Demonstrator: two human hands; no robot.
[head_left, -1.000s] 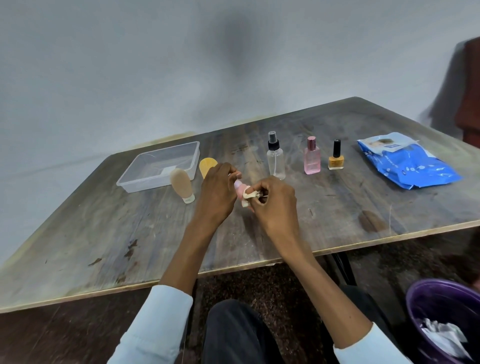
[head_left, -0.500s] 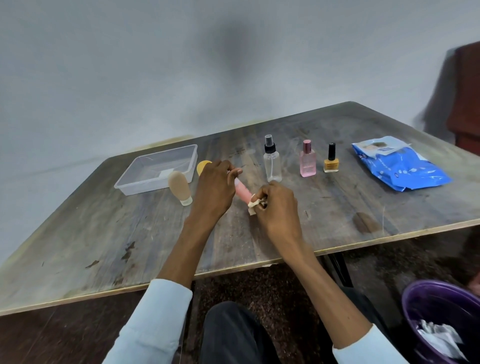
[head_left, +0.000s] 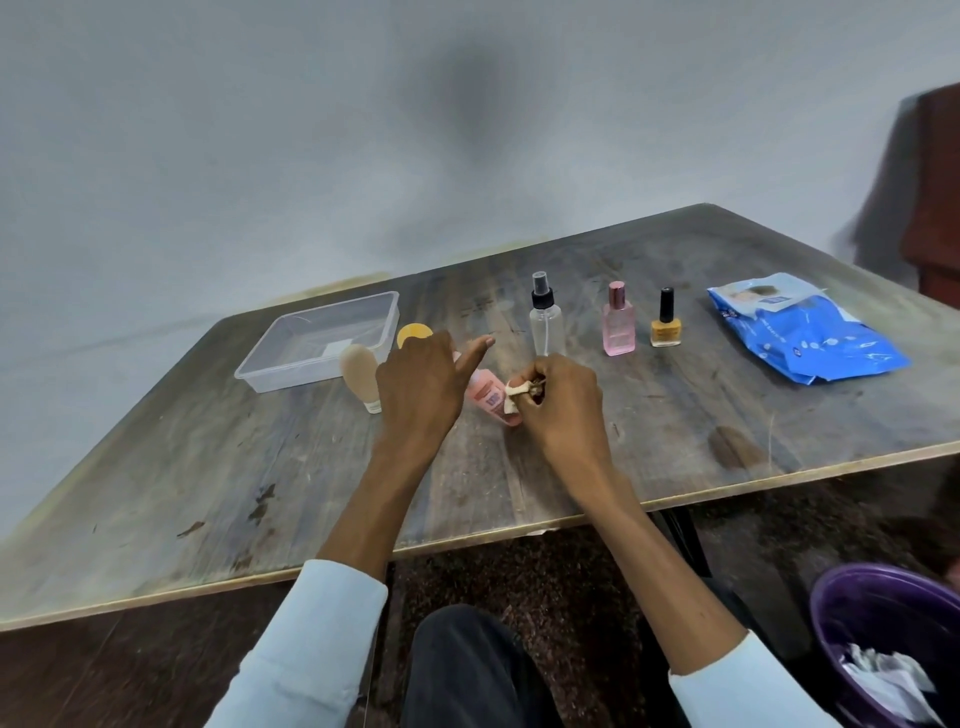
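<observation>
A small pink tube (head_left: 485, 397) lies tilted between my hands above the wooden table (head_left: 208, 467). My left hand (head_left: 421, 389) holds its upper end, index finger stretched out to the right. My right hand (head_left: 558, 410) pinches a crumpled whitish wipe (head_left: 514, 392) against the tube's lower end. Most of the tube's top is hidden behind my left hand.
A clear plastic tray (head_left: 317, 338), a beige squeeze bottle (head_left: 362, 376) and a yellow round item (head_left: 414, 332) sit at the left. A clear spray bottle (head_left: 545, 317), pink bottle (head_left: 618, 325), yellow nail polish (head_left: 666, 322) and blue wipes pack (head_left: 800, 327) stand right. A purple bin (head_left: 883, 639) is on the floor.
The pink tube has tilted lower toward the table and more of it shows. My left index finger has straightened out. My right hand keeps the wipe on the tube's lower end.
</observation>
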